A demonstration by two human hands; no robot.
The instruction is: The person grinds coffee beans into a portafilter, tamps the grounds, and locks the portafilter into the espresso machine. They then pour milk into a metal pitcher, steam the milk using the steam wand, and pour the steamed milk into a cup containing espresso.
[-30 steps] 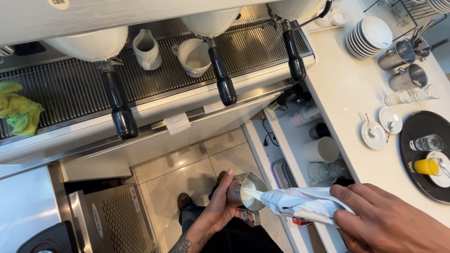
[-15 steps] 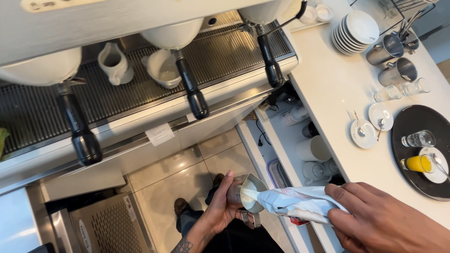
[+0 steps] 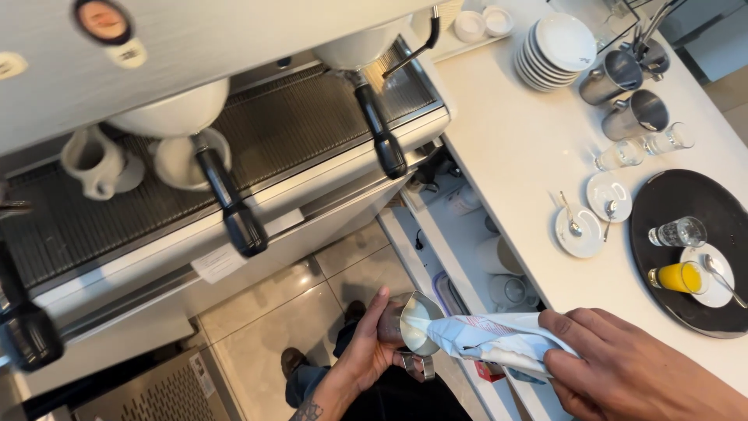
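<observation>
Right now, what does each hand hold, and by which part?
The left hand grips the metal pitcher around its body. The right hand holds the milk pouch by its rear end.

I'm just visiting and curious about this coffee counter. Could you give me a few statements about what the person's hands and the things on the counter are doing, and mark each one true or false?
1. The left hand holds a metal milk jug. True.
2. The right hand tips a soft milk pouch into the jug. True.
3. The jug is empty. False: white milk shows inside it.
4. The small glass of orange juice stands on a dark round tray. True.
5. The stack of white saucers sits on the floor. False: it is on the white counter.
</observation>
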